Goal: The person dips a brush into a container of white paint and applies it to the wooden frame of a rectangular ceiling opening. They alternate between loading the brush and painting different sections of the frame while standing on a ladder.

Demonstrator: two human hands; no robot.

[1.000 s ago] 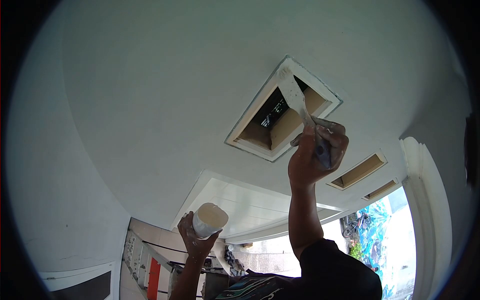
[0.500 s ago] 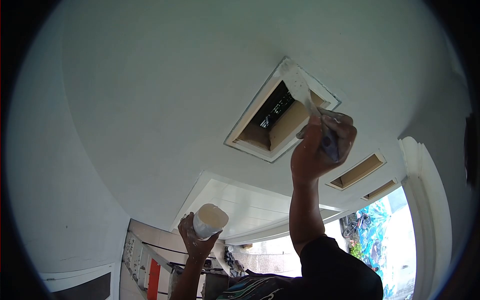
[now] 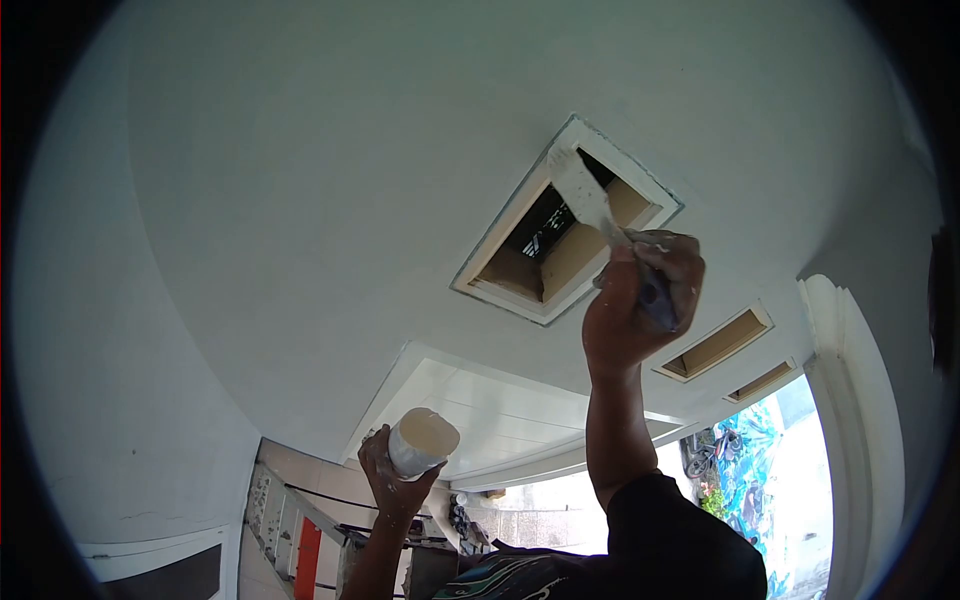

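Note:
My right hand [image 3: 647,300] is raised, its fingers wrapped round the dark handle of a flat paintbrush [image 3: 585,198] whose head is coated white. The brush tip overlaps the upper left side of a white frame [image 3: 470,277] around a rectangular opening in the ceiling. Through the opening show beige inner sides and a dark space. Lower down, my left hand [image 3: 385,475] grips a white plastic cup [image 3: 405,462] from the side, with pale, creamy paint inside. White specks dot both hands.
Two more framed openings [image 3: 718,345] lie further along the ceiling. Below on the left stands a metal ladder [image 3: 280,520] with an orange-red panel [image 3: 307,560]. A white fluted moulding [image 3: 845,400] runs down the right. Beyond lie a blue sheet [image 3: 745,455] and a parked motorbike [image 3: 700,458].
The paintbrush has moved from the frame's top corner slightly down and left along its side, and my right wrist has turned a little. My left hand and the cup stay nearly still.

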